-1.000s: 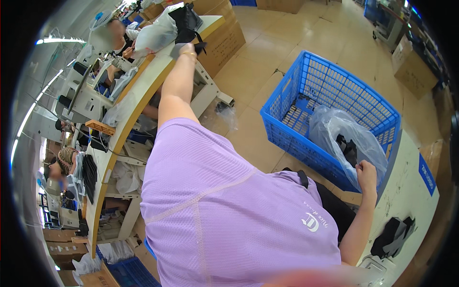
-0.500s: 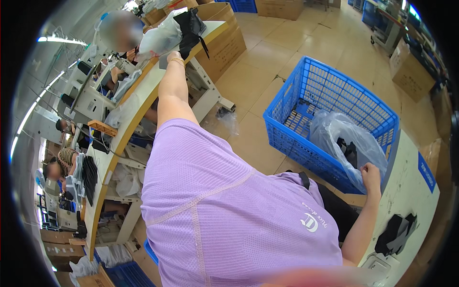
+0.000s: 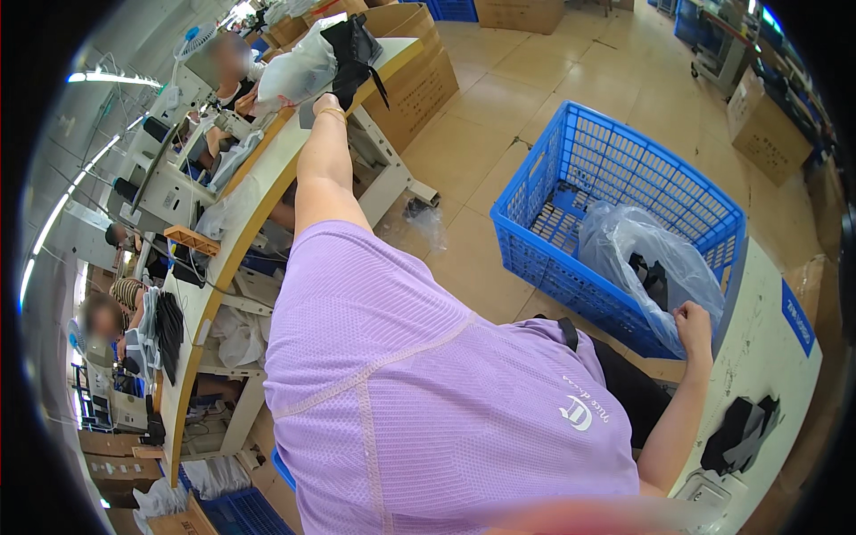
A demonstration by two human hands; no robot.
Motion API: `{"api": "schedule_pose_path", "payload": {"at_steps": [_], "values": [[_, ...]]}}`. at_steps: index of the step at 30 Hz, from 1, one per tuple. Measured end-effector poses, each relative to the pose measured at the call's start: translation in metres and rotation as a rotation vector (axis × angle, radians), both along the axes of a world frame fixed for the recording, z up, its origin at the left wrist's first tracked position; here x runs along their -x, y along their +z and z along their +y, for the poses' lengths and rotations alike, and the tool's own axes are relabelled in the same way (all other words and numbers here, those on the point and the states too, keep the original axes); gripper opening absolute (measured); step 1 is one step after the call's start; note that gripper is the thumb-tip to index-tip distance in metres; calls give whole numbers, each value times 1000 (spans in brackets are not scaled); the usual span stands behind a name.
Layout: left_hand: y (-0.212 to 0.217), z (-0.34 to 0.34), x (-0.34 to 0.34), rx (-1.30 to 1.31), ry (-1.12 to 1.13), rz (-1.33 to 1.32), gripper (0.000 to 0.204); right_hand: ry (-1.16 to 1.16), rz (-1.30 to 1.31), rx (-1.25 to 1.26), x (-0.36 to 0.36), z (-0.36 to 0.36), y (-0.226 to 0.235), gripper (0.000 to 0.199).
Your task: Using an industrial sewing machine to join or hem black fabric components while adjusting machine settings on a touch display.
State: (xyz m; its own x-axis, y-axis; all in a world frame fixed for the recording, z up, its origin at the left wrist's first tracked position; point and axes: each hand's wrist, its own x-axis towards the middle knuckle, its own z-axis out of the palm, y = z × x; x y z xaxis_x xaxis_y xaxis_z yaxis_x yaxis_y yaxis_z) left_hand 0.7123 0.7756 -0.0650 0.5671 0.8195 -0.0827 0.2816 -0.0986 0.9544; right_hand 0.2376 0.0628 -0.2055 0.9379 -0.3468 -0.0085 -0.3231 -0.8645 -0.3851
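Observation:
My left arm stretches far out to a long workbench (image 3: 267, 192) at the upper left. There my left hand (image 3: 323, 105) grips a black fabric piece (image 3: 353, 46), which stands up beside a clear plastic bag (image 3: 299, 71) on the bench. My right hand (image 3: 694, 323) is closed on the edge of a second clear plastic bag (image 3: 637, 254) holding dark pieces. That bag lies in a blue plastic crate (image 3: 615, 169) on the floor to my right. My purple shirt fills the middle of the view.
A white table (image 3: 767, 357) at the right carries a dark fabric piece (image 3: 738, 435). Cardboard boxes (image 3: 419, 76) stand behind the workbench. Other people sit at sewing machines (image 3: 169, 178) along the left. More cardboard boxes (image 3: 771, 134) stand at the far right.
My left hand with the black piece has shifted slightly left over the bench. My right hand stays closed on the bag in the crate.

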Motion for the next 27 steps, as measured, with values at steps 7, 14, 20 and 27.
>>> {"api": "schedule_pose_path", "payload": {"at_steps": [7,14,20,27], "values": [[-6,-3,-3,-24,-5,1,52,15,1,5,1,1,3,18],[-21,4,-28,-106,-42,3,55,1,35,-4,2,4,7,20],[-30,-18,-29,167,-29,-452,58,-19,45,-30,1,3,8,20],[-24,-47,-23,172,-123,-630,58,-34,131,-50,2,4,11,22]]}}
